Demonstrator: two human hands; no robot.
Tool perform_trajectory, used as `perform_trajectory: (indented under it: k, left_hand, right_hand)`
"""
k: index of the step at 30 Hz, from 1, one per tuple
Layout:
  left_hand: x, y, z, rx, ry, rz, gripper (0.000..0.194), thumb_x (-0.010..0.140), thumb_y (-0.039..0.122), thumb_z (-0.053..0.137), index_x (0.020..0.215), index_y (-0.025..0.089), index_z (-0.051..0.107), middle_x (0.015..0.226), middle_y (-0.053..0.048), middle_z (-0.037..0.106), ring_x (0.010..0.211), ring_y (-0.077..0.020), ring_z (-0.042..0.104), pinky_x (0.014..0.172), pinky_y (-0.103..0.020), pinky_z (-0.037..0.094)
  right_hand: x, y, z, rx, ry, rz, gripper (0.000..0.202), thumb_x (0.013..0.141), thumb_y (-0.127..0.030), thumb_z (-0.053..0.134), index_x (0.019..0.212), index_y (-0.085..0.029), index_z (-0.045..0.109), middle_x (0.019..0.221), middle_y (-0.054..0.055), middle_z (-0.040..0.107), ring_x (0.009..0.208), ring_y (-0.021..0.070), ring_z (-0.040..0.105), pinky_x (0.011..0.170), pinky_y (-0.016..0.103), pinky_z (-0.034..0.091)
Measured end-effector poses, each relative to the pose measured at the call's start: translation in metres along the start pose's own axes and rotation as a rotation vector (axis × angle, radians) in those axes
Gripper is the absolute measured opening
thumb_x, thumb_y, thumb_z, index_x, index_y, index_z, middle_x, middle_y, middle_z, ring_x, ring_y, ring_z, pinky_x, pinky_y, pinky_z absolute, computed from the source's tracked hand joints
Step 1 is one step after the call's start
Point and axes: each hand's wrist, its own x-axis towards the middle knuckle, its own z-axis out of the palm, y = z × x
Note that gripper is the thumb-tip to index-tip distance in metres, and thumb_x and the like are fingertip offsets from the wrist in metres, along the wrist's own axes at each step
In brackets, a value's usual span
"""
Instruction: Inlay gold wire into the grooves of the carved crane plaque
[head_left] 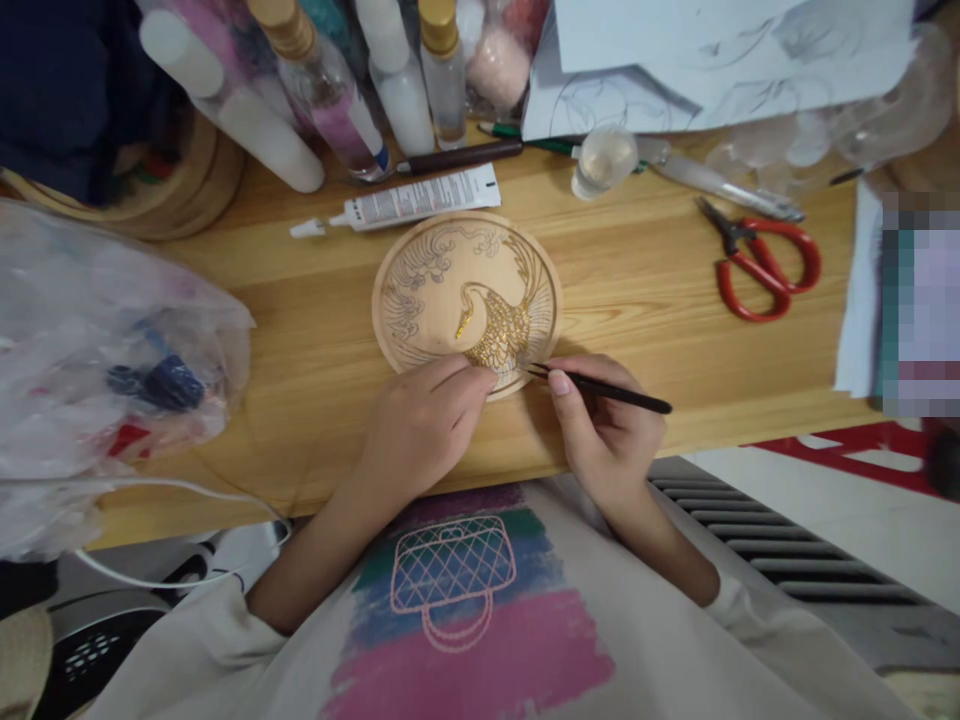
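Note:
A round wooden plate (pixel 431 300) with a raised rim lies on the table in front of me. Its face carries a bird outlined in gold, with dark drawn swirls at the upper left. My right hand (pixel 611 425) pinches dark tweezers (pixel 622 390), their tips over the plate's lower right part. Across the plate's lower edge rests my left hand (pixel 427 420), fingers curled and pressed together close to the gold bird. Whatever those left fingertips hold, if anything, is too small or hidden to make out.
Above the plate lie a white tube (pixel 424 198) and its detached cap (pixel 307 229). Red-handled scissors (pixel 765 262) are at the right, near a small clear cup (pixel 604 160). Several bottles (pixel 337 110) and papers (pixel 720 50) line the back; a plastic bag (pixel 112 330) covers the left.

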Motion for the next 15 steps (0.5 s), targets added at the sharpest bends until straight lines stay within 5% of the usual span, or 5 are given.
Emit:
perform_trajectory:
  k: [15]
  left_hand:
    - [0.0008,0.0005,0.0005,0.008,0.019,0.015,0.023,0.097,0.015,0.052,0.079,0.019,0.066,0.076,0.001,0.067,0.069,-0.0119,0.061,0.064,-0.024,0.045]
  right_hand:
    - [0.0030,-0.0043,-0.0004,-0.051,-0.028,-0.047,0.009,0.088,-0.015,0.067,0.093,-0.021,0.069,0.085,0.001,0.074,0.080,0.0152,0.069,0.075,0.033,0.058]
